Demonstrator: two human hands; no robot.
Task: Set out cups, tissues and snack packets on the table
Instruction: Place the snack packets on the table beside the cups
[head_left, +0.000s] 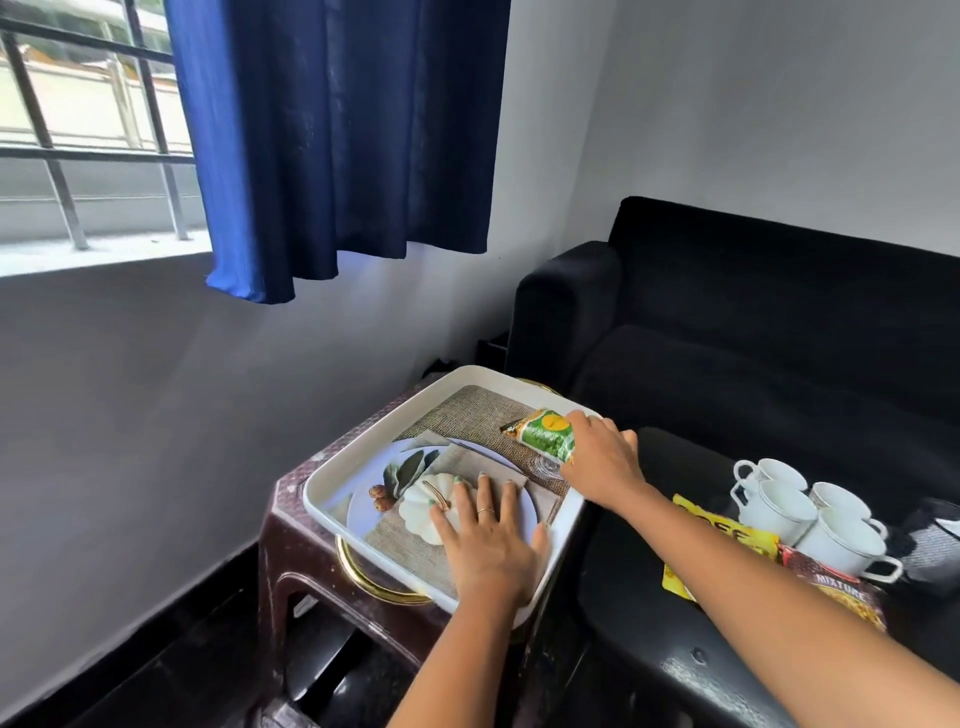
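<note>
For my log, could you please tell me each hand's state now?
Left hand: open, flat on the white printed tray.
Right hand: holding the green snack packet.

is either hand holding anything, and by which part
The right hand grips the green snack packet by its right end, over the tray. The left hand holds nothing; it lies flat on the tray.
</note>
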